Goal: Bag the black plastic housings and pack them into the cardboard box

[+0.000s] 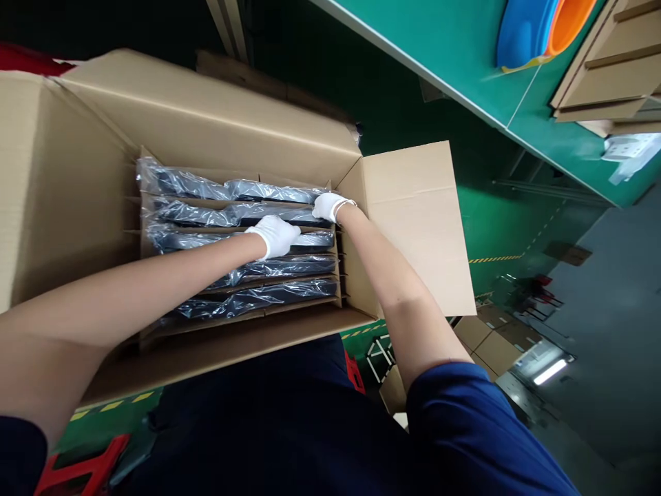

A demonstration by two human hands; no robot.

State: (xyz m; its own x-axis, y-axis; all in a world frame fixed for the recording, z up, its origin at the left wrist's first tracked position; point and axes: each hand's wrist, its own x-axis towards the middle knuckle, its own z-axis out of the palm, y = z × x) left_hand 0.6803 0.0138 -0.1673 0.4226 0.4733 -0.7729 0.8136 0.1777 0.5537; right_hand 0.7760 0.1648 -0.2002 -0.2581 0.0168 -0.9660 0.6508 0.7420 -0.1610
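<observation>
A cardboard box stands open in front of me. Inside it, several flat dark items in clear plastic wrap stand in rows between cardboard dividers. My left hand, in a white glove, is over the middle row with its fingers curled down; what they hold is hidden. My right hand, also gloved in white, is at the right end of the second row from the far side. Its fingers bend closed around the edge of a wrapped dark item; their tips are partly hidden.
A box flap sticks out to the right. Beyond is a green-topped table with a blue and orange plastic piece and cardboard dividers. A red stool is at lower left; cartons stand on the floor at right.
</observation>
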